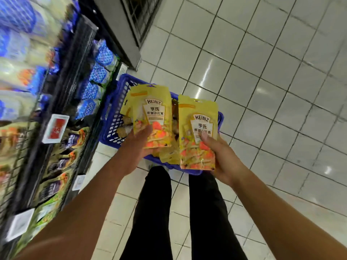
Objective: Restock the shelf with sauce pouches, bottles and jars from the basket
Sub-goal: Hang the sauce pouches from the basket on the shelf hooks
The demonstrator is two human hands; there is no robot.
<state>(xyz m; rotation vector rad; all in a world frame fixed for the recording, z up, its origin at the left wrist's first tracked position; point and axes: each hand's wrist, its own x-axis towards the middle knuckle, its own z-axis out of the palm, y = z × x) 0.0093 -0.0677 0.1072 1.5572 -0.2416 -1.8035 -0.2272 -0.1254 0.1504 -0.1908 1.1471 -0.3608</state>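
My left hand grips bunch of yellow pouches, right hand pinches second pouch. Fingers curled round them. Both above blue basket. Shelf on left. Better to place one hand's load first, labels facing out.

Location type: retail shop, grocery aisle.

Indicators:
- A multi-tier shelf along the left of the frame carries rows of identical packaged goods: blue-and-white packs at upper left, dark pouches at lower left.
- The shelf edges carry price labels: a red label at centre left and white labels below it.
- A blue plastic basket stands on the glossy tiled floor at frame centre, just beside the shelf.
- Several identical yellow Heinz pouches show above the basket.
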